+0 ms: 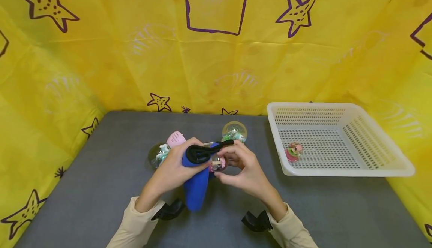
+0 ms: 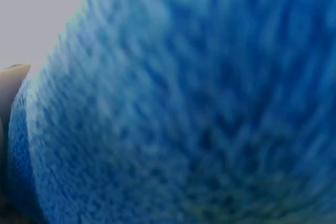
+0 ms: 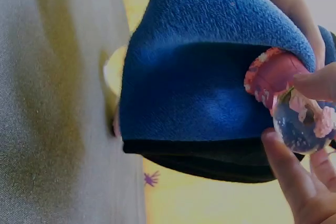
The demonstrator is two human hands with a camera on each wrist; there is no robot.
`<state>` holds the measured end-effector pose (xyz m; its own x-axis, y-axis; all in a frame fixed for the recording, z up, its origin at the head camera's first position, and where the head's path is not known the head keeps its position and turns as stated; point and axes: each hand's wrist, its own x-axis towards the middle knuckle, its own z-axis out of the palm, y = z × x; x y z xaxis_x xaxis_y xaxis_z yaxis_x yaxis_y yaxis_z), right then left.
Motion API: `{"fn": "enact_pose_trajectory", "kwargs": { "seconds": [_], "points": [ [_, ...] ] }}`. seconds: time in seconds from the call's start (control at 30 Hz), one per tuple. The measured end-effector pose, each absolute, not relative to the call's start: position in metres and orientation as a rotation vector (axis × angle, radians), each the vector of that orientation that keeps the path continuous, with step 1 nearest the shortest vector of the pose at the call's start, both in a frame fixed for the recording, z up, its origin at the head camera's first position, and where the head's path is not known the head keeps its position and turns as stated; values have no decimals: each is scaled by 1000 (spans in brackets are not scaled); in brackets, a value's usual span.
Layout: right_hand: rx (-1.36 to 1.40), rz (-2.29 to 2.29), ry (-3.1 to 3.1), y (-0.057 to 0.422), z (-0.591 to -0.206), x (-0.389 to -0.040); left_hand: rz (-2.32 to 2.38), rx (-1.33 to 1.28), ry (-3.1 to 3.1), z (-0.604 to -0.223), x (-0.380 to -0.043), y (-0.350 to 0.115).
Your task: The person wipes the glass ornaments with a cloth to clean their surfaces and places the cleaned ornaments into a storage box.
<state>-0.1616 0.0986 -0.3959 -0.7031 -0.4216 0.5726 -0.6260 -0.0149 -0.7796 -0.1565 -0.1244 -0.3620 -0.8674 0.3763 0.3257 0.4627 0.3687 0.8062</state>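
Observation:
My left hand [image 1: 172, 169] grips a folded blue towel [image 1: 196, 191] with a black edge, held up over the table. In the left wrist view the towel's blue pile [image 2: 173, 98] covers nearly everything. My right hand [image 1: 248, 169] holds a small snow globe [image 3: 302, 124] by its clear ball, fingertips and thumb around it. The globe's pink base [image 3: 275, 74] lies against the towel, which folds around part of it. Pink and white figures show inside the ball. Left fingers behind the towel are partly hidden.
On the grey table [image 1: 94, 188], a snow globe with teal figures [image 1: 163, 153] and a pink piece with writing [image 1: 176, 139] lie left of the hands. Another globe [image 1: 234, 131] is behind them. At right, a white basket [image 1: 337, 172] contains a pink-and-green globe [image 1: 293, 153].

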Motion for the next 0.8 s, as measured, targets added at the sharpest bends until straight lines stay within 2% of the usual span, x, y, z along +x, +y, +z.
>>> {"fn": "enact_pose_trajectory", "kwargs": {
  "seconds": [0.4, 0.8],
  "points": [
    [985, 2005, -2155, 101, -395, -163, -1379, -749, -2419, -364, -156, -118],
    [1120, 1827, -2070, 101, -393, -160, -1572, -756, -2603, -361, -157, -125]
  ]
}}
